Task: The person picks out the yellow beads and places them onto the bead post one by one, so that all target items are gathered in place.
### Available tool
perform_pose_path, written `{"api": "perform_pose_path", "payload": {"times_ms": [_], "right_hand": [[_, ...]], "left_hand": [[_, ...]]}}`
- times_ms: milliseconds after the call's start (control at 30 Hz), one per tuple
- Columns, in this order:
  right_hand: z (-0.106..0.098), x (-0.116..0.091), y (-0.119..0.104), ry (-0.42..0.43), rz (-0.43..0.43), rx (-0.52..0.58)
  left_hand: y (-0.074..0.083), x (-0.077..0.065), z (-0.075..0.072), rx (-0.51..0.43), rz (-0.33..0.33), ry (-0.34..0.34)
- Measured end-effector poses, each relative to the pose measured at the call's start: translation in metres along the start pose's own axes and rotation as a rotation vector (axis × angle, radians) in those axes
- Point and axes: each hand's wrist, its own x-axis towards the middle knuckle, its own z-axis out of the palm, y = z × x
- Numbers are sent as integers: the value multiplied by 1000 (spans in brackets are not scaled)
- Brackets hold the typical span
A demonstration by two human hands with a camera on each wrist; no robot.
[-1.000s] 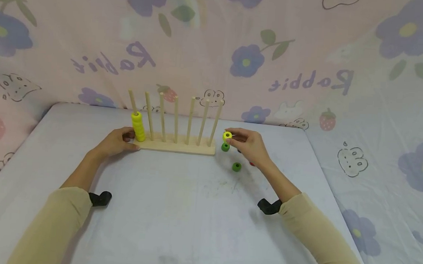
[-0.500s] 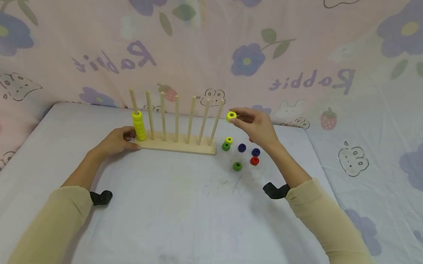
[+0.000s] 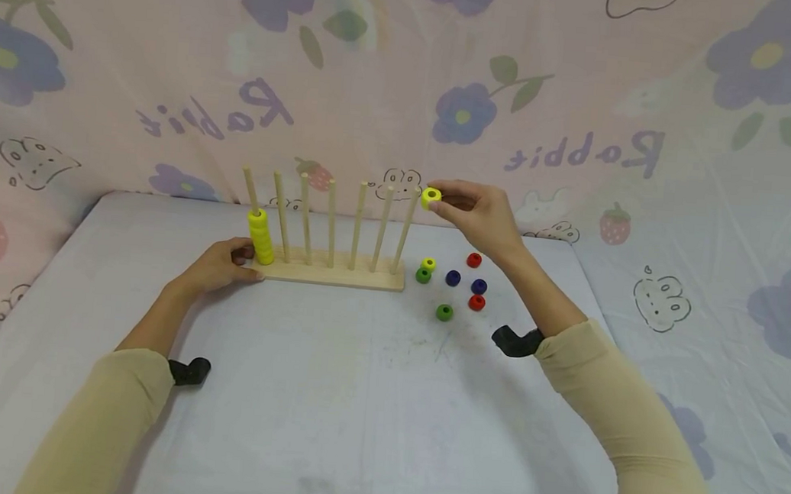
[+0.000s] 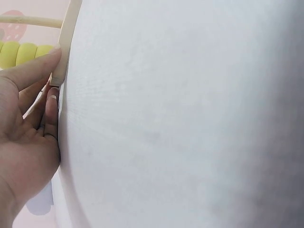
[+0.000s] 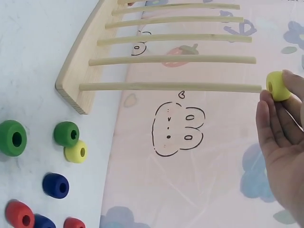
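Note:
A wooden peg rack (image 3: pixel 331 275) with several upright pegs stands toward the back of the table. My left hand (image 3: pixel 215 271) grips the left end of its base, thumb on the front edge in the left wrist view (image 4: pixel 56 57). Yellow beads (image 3: pixel 261 237) are stacked on the leftmost peg. Between thumb and fingertips, my right hand (image 3: pixel 483 216) pinches a yellow bead (image 3: pixel 431 198). In the right wrist view that bead (image 5: pixel 277 86) is beside the tip of the rightmost peg (image 5: pixel 171 87), its hole facing the peg; whether they touch I cannot tell.
Right of the rack lie loose beads: a yellow bead (image 3: pixel 429 264) against a green bead (image 3: pixel 423 276), another green bead (image 3: pixel 444 312), two blue beads (image 3: pixel 453 278) and two red beads (image 3: pixel 477 303). A patterned cloth (image 3: pixel 379 85) hangs behind the table.
My right hand has raised the yellow bead from just above the loose beads to the height of the rightmost peg's top. The left hand stays on the rack's base.

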Motion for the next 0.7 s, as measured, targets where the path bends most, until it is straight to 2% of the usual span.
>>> {"api": "perform_pose_path", "payload": {"times_ms": [367,700], "right_hand": [[2,16,-17,-24,-98,-23],[15,30,-31,-46,-109,20]], "left_hand": [[0,0,0,7,-1,5],[-2,2,0,12,27,-6]]}}
